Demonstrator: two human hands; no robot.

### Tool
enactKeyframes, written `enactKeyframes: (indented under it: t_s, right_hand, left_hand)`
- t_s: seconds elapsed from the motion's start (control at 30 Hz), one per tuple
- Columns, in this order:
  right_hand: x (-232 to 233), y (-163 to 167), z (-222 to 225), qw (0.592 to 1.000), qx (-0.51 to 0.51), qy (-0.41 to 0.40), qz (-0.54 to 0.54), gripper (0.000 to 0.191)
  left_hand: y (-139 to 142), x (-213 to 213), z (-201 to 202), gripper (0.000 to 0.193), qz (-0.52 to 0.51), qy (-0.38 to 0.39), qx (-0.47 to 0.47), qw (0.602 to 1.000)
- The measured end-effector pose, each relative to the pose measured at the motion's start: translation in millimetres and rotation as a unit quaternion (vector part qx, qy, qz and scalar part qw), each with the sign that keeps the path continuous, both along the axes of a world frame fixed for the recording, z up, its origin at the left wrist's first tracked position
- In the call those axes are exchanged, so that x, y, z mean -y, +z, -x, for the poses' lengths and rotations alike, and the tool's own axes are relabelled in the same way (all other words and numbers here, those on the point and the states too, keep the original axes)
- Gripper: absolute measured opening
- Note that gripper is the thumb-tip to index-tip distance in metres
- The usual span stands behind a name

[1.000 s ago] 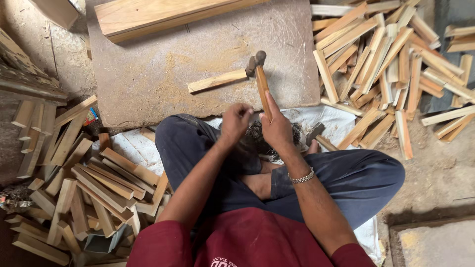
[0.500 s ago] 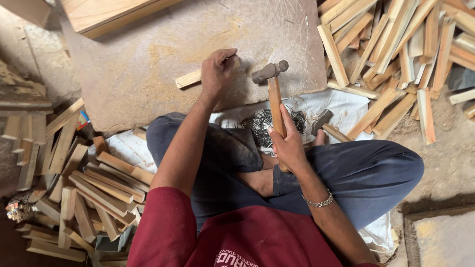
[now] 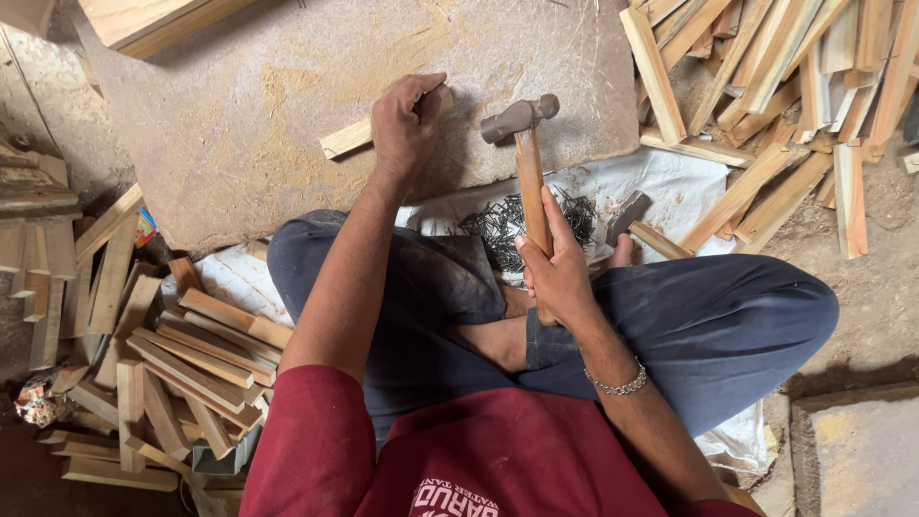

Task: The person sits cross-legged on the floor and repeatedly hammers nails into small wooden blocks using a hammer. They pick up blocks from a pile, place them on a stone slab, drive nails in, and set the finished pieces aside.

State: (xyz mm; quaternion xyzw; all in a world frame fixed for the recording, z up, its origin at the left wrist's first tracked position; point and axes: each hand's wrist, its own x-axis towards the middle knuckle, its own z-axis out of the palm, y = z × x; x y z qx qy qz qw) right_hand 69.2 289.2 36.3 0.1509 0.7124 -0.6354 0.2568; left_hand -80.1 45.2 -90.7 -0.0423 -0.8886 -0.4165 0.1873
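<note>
Head view, single frame.

Hidden or cut off: the left hand [image 3: 407, 123] covers the right end of a short wooden strip [image 3: 347, 139], so that end cannot be made out. Left fingers are curled down, pressing on the strip; whether they pinch anything small under them cannot be told. The lower end of the hammer [image 3: 525, 172] handle is buried in the right hand [image 3: 555, 273], whose fingers are wrapped tight around it. A second hammer [image 3: 627, 213] shows only its dark head and a stub of handle beside the person's leg. A thick plank [image 3: 153, 19] is cropped by the top edge of the picture.

Materials and shapes:
- Stone slab [image 3: 239, 105]: flat, rough, tan-grey, dusted with sawdust; it carries the strip near its near edge, middle.
- Hammer: dull metal ball-peen head, pale straight wooden handle, head raised just above the slab's near edge, right of the strip, not touching it.
- Nails [image 3: 503, 225]: thin dark wire heap on white woven sacking [image 3: 689, 182], just below the slab's near edge.
- Pile of cut strips [image 3: 182, 354], left of the person's knee, rough-sawn, pale to reddish.
- Pile of longer strips [image 3: 785, 86], beyond the slab's right edge.
- Metal bracelet [image 3: 620, 385] on the right wrist.
</note>
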Motion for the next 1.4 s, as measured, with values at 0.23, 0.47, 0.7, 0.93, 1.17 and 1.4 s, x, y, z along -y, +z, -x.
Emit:
enactKeyframes:
  t_s: [0.23,0.47,0.7,0.93,1.17,1.4]
  right_hand:
    - [0.5,-0.1,0.6,0.985,-0.096,0.064,-0.128,0.077]
    - [9.2,32.5,20.9,0.928,-0.268,0.149,-0.211,0.067]
    - [46.9,43.2,38.6,0.886,-0.33,0.149,-0.289,0.063]
    - [50.2,61.5,49.5,0.924,-0.15,0.189,-0.298,0.067]
    - [34.8,40.5,38.2,0.741,-0.607,0.099,-0.268,0.054]
    - [47.6,-9.2,44.4,0.86,-0.283,0.225,-0.36,0.065]
  left_hand:
    - [-18.0,-0.2,4.1,0.011,0.067,0.0,-0.085,0.994]
    - [-15.1,3.2,-2.1,0.068,0.009,0.015,-0.008,1.0]
    - [-13.6,5.2,-1.0,0.085,-0.017,-0.004,-0.055,0.998]
    - [-19.5,6.3,0.2,0.091,-0.025,-0.004,-0.051,0.998]
    - [-17.2,11.1,-4.6,0.093,-0.057,0.022,-0.014,0.998]
    - [-13.1,9.4,-0.8,0.091,-0.071,0.022,-0.038,0.997]
